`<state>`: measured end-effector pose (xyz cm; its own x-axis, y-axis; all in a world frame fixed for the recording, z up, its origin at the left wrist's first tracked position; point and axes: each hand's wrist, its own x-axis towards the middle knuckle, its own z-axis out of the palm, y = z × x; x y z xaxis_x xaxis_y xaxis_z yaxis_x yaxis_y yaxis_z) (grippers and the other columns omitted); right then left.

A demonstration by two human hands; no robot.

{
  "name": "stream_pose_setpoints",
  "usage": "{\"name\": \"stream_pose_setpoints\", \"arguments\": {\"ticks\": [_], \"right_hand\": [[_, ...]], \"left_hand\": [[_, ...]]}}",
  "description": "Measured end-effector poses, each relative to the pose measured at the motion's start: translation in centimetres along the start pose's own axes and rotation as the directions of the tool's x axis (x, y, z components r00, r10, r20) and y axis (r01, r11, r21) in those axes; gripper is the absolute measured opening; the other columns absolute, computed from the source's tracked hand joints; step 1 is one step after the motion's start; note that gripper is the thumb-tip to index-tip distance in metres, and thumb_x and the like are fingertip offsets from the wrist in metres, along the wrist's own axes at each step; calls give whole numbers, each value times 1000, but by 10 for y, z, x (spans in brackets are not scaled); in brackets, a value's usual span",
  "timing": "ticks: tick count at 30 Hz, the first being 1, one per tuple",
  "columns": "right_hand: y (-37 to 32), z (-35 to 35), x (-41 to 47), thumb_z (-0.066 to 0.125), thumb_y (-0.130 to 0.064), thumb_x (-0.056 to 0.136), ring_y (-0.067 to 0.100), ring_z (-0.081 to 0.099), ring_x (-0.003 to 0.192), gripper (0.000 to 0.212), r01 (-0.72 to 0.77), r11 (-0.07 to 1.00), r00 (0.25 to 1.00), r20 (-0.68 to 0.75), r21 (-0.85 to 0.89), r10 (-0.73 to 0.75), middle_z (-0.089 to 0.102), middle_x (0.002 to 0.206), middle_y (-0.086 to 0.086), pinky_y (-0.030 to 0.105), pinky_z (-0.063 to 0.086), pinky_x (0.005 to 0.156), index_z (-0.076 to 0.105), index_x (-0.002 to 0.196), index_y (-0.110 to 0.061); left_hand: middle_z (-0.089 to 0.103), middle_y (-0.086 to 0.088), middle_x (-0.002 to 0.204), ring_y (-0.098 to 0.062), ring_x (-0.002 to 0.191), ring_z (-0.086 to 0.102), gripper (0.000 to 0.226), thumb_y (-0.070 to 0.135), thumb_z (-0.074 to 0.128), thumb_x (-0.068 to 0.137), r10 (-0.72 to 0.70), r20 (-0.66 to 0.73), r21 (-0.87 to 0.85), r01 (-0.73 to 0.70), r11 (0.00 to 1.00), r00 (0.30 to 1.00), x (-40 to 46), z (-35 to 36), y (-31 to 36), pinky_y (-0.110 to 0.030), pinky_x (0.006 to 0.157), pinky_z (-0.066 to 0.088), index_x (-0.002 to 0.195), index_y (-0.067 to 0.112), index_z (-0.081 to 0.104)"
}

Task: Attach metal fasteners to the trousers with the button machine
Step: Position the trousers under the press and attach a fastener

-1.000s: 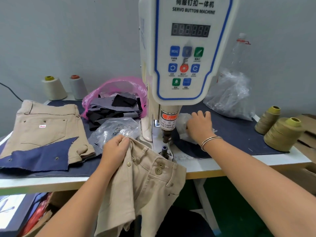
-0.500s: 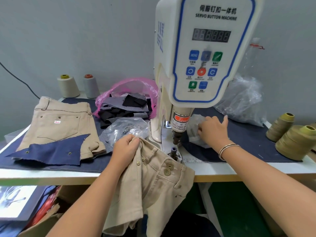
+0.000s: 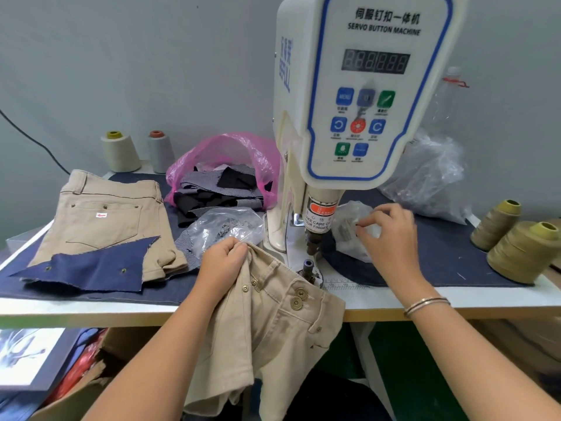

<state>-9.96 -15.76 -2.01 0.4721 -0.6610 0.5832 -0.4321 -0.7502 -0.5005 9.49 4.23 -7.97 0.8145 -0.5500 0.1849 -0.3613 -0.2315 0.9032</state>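
The white servo button machine (image 3: 364,117) stands at the table's middle, its lower die (image 3: 308,265) just beyond the front edge. Beige trousers (image 3: 273,329) hang over that edge, with two brass buttons (image 3: 297,299) on the waistband close to the die. My left hand (image 3: 223,262) grips the bunched waistband left of the die. To the right of the punch, my right hand (image 3: 391,238) is over a small clear bag of fasteners (image 3: 346,229). Its thumb and forefinger pinch something small there, seemingly a metal fastener.
Folded beige trousers (image 3: 106,217) with a navy cloth scrap (image 3: 91,268) lie at the left. A pink bag of fabric scraps (image 3: 224,177) and a clear bag (image 3: 224,229) sit beside the machine. Thread cones (image 3: 522,250) stand at the right and a large crumpled plastic bag (image 3: 431,183) behind.
My right hand has lifted off the small bag, its fingers drawing together into a pinch. The left hand keeps the same hold on the waistband. The view has shifted left.
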Motion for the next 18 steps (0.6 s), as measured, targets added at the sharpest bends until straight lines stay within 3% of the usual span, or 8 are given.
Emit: {"name": "stream_pose_setpoints", "arguments": {"ticks": [1,2,4,5,8,10,15,18], "right_hand": [[-11,-2,-9,76,-15,77,11,58,82,7,-158,969,985,98,190,141,63,82,-3,18,42,72,69,74,-16],[-23,-2,-18,75,-17,78,5,57,65,8,-352,864,926,270,359,265,62,70,-8,14,42,59,68,74,-17],[-40,2,-36,72,-17,80,5,49,47,6,-678,563,715,602,472,356,56,55,-6,15,38,44,67,78,-14],[-45,5,-44,71,-14,82,7,46,44,6,-764,438,629,698,474,342,54,54,-4,16,35,41,66,79,-11],[-52,11,-52,67,-10,85,6,43,41,8,-858,165,514,802,487,304,55,56,-1,15,31,35,65,77,-9],[-52,11,-50,66,-10,85,5,44,40,12,-879,56,467,833,473,296,56,57,0,14,32,34,64,73,-9],[-55,9,-49,71,-10,73,5,48,38,11,-897,-94,394,879,431,270,58,58,3,12,35,32,69,63,-8],[-60,10,-48,71,-9,70,5,47,36,7,-894,-154,370,888,420,272,58,56,5,12,34,31,66,67,-5]], "left_hand": [[47,-4,65,-15,65,43,31,18,54,91,-5,-1,3,5,1000,1000,0,0,-1,-32,63,36,71,-6,49],[47,-4,66,-15,65,43,31,17,54,91,-9,-2,6,9,1000,1000,0,0,-1,-32,63,36,71,-6,49],[46,-4,65,-14,64,43,31,18,54,91,-12,0,8,12,1000,1000,1,0,-2,-32,63,35,71,-5,49],[46,-3,65,-14,64,42,31,18,54,91,-10,-2,7,10,1000,1000,1,0,-2,-32,63,35,70,-5,48],[46,-4,65,-15,64,43,31,17,54,91,-3,-7,14,3,1000,1000,0,0,-2,-32,63,35,71,-6,48],[46,-5,66,-15,65,43,31,17,54,91,3,-5,20,-3,1000,1000,0,1,-2,-32,63,35,71,-7,49],[47,-6,67,-16,66,44,31,17,54,91,4,0,21,-4,1000,1000,1,0,-3,-32,65,35,72,-8,49],[47,-5,66,-16,66,44,32,18,54,91,1,0,11,-1,1000,1000,1,0,-2,-32,64,35,72,-7,49]]}}
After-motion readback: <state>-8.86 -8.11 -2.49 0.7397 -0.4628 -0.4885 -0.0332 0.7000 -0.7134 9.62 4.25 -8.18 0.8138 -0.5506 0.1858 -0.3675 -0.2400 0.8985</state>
